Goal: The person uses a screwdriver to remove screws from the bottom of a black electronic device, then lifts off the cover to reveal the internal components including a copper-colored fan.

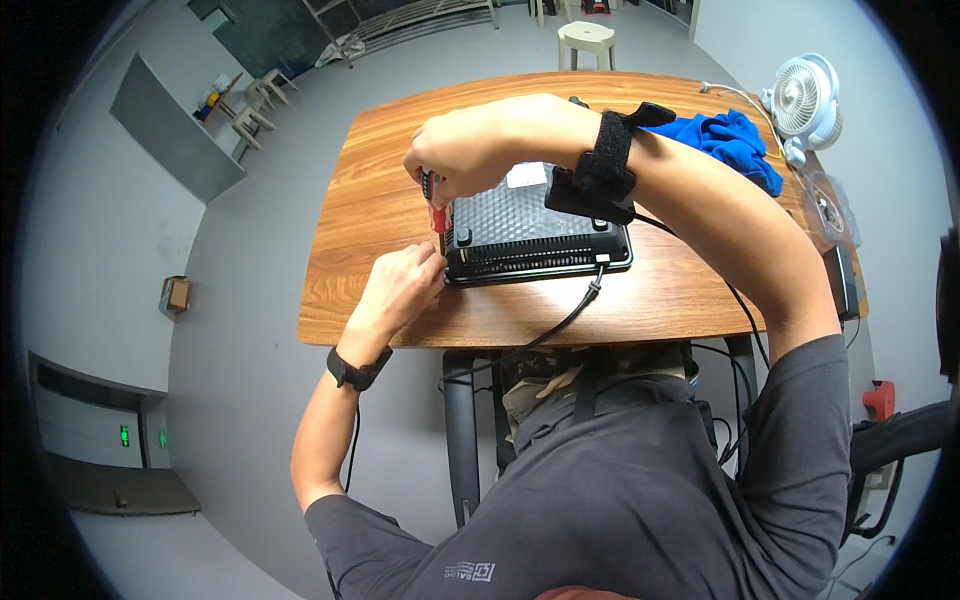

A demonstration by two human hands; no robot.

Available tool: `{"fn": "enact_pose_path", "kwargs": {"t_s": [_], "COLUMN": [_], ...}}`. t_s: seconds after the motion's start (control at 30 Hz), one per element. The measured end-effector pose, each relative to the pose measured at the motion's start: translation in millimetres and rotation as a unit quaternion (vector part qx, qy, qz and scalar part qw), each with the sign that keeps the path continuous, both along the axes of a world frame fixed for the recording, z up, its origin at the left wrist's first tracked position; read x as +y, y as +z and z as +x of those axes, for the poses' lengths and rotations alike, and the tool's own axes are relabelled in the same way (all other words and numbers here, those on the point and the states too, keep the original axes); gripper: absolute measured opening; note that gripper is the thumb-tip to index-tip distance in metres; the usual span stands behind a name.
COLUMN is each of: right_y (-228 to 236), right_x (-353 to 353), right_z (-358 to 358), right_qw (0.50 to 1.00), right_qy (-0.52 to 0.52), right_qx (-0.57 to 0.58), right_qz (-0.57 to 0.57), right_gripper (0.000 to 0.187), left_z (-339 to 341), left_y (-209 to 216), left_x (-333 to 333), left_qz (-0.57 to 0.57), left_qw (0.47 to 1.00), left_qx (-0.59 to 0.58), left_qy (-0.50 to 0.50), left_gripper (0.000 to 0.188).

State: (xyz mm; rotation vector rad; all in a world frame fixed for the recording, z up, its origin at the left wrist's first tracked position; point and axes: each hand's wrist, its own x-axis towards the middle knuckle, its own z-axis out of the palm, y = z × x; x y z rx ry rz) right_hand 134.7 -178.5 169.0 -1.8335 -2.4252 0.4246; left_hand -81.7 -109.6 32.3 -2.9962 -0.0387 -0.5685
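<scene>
A flat black appliance (520, 262), like an induction cooker turned bottom up, lies on the table with its vents, round feet and a white label showing. My right hand (462, 150) reaches over it and is closed round a screwdriver (439, 218) with a red and dark handle. The screwdriver points down at the appliance's left edge; its tip is hidden. Just below it, my left hand (398, 288) has its fingers curled and pressed together against the near left corner. What those fingertips pinch, if anything, is hidden. My right forearm covers part of the appliance's far side.
A black power cord (570, 322) runs from the appliance over the table's near edge. On the wooden table (355, 215) at the far right are a blue cloth (725, 145), a white fan (803, 100) and a clear plastic container (832, 208). A stool (587, 38) stands beyond.
</scene>
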Motion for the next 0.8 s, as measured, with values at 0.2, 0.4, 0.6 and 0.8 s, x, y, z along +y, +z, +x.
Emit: {"fn": "enact_pose_path", "kwargs": {"t_s": [0.2,0.4,0.6,0.8], "right_y": [0.3,0.5,-1.7,-0.3], "right_x": [0.4,-3.6,-0.9,-2.4], "right_z": [0.3,3.5,2.1,2.1], "right_qw": [1.0,1.0,1.0,1.0], "right_qy": [0.007,0.0,0.006,0.001], "right_qx": [0.003,0.008,0.005,0.006], "right_qz": [0.004,0.008,0.01,0.0], "right_gripper": [0.033,0.033,0.033,0.034], "left_z": [-0.3,2.9,0.0,0.4], "left_y": [-8.6,-12.8,-16.1,-18.2], "left_x": [1.7,2.6,0.0,-0.2], "left_qz": [0.023,0.054,0.054,0.086], "left_qw": [1.0,0.998,0.998,0.996], "left_qx": [-0.003,-0.024,-0.031,-0.015], "left_qy": [-0.015,-0.02,-0.009,-0.024], "left_gripper": [0.009,0.009,0.01,0.011]}}
